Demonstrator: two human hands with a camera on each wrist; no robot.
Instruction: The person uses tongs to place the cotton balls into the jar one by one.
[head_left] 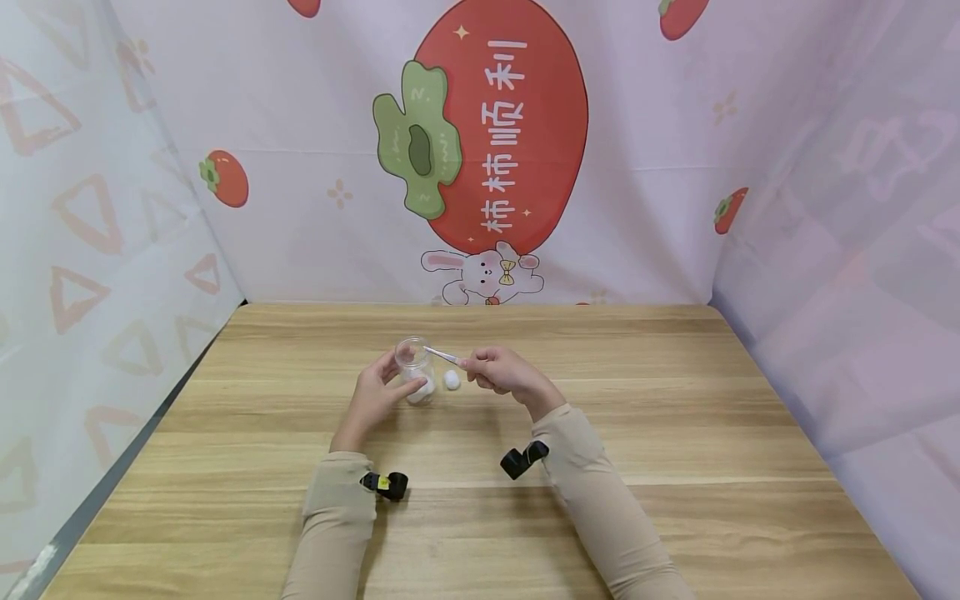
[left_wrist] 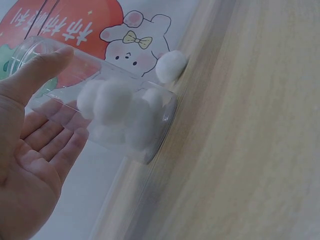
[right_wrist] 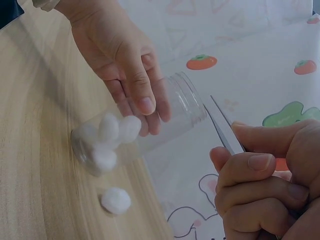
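Note:
A clear, open-mouthed jar [head_left: 413, 355] stands on the table with several white cotton balls [left_wrist: 120, 107] in its lower part. My left hand [head_left: 377, 390] holds it from the left, thumb on the near side and fingers round the far side. My right hand [head_left: 508, 373] pinches metal tweezers [right_wrist: 223, 127] between thumb and curled fingers. Their tips point at the jar's rim, a little apart from each other, with nothing between them in the right wrist view. One loose cotton ball [head_left: 452, 380] lies on the table just right of the jar.
The wood-grain table [head_left: 660, 500] reaches back to a printed cloth [head_left: 637, 233] with a large persimmon and a rabbit. More cloth hangs along the left and right sides. Black wrist cameras [head_left: 393, 486] sit on both sleeves.

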